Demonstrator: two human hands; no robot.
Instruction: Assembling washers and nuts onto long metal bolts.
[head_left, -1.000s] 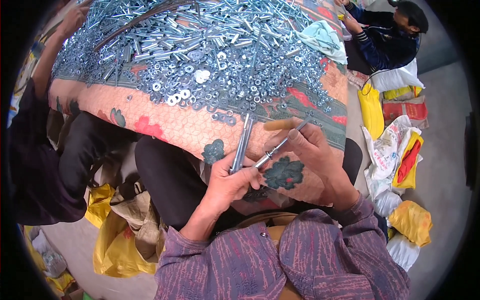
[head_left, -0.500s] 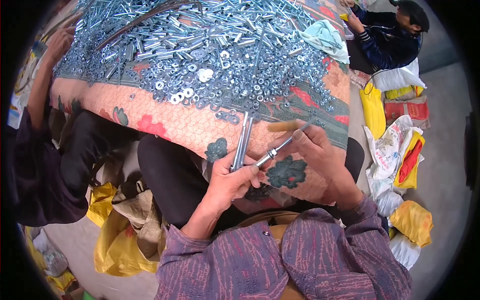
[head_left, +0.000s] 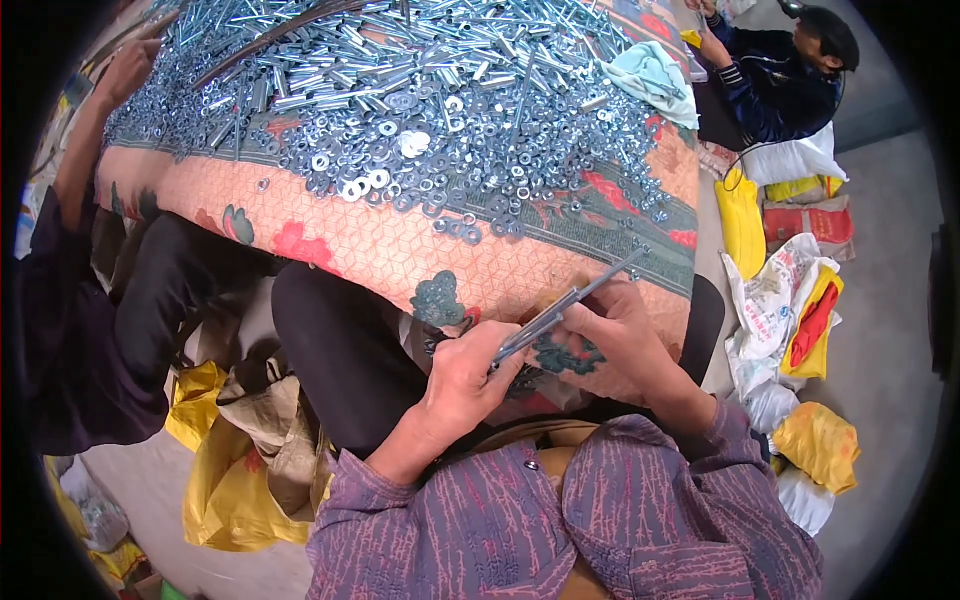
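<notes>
My left hand (head_left: pixel 462 378) is closed around the lower end of several slim metal expansion bolts (head_left: pixel 538 328), held together at a slant over the table's front edge. Their far ends point up and to the right, past my right hand (head_left: pixel 628 332). That hand's thumb and fingers are closed on the bolts' upper part; its index finger is blurred, with a yellow-brown covering near the tip. Beyond my hands, a wide heap of washers and nuts (head_left: pixel 480 165) spreads over the flowered cloth (head_left: pixel 350 245). Metal sleeves and rods (head_left: pixel 350 80) lie heaped farther back.
A pale green rag (head_left: pixel 655 78) lies at the table's right edge. One person's arm (head_left: pixel 85 160) reaches in at the left; another person (head_left: pixel 785 75) sits at the far right. Yellow sacks (head_left: pixel 235 500) and white bags (head_left: pixel 765 315) lie on the floor.
The bolts in my left hand have swung from upright to a rightward slant, alongside the one in my right hand. My hands have come closer together, the right moving slightly left and down.
</notes>
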